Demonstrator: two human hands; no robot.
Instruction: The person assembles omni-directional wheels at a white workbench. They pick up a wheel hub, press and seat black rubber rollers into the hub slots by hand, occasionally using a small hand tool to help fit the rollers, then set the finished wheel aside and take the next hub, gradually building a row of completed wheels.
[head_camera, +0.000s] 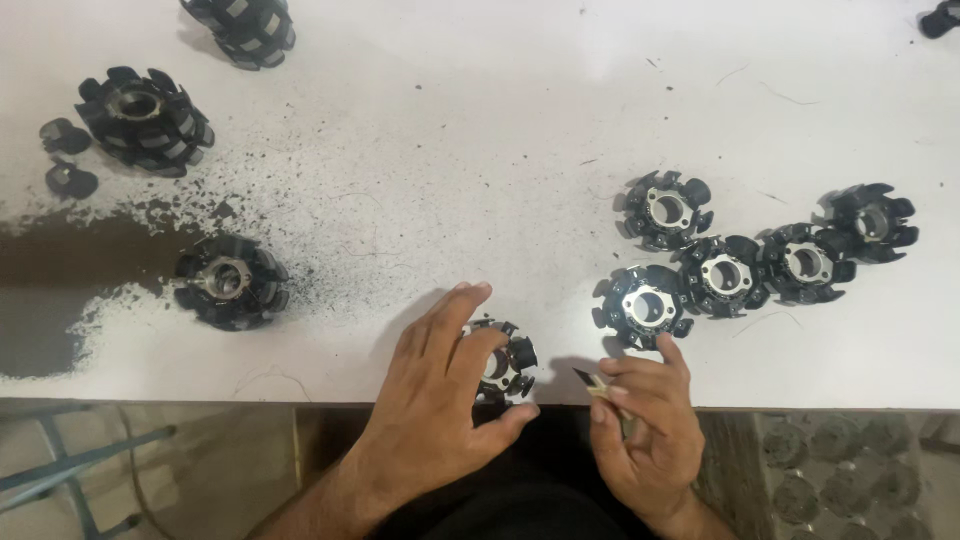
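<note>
- Stretching well beyond the fingertips, a white table (480, 100) filled most of the view, its left part smeared with dark grey powder and specks (60, 270).
- Under the table's near edge, below the wrists, lay a dim floor with a blue metal frame (70, 470) to the left and round dark shapes to the right.
- Five black toothed rings with metal centres (725, 272) sat clustered just past the right fingertips, seemingly a finished batch; which pile was finished could not be told for sure.
- Three larger, grimier toothed cores (225, 280) lay well to the left of the left fingers.
- The left hand (440, 400) lay spread over one toothed ring (505, 362) at the table's near edge, fingers curled on it, thumb beneath.
- The right hand (645, 430) pinched a small pale strip (597, 385) between thumb and fingertips, just right of that ring.
</note>
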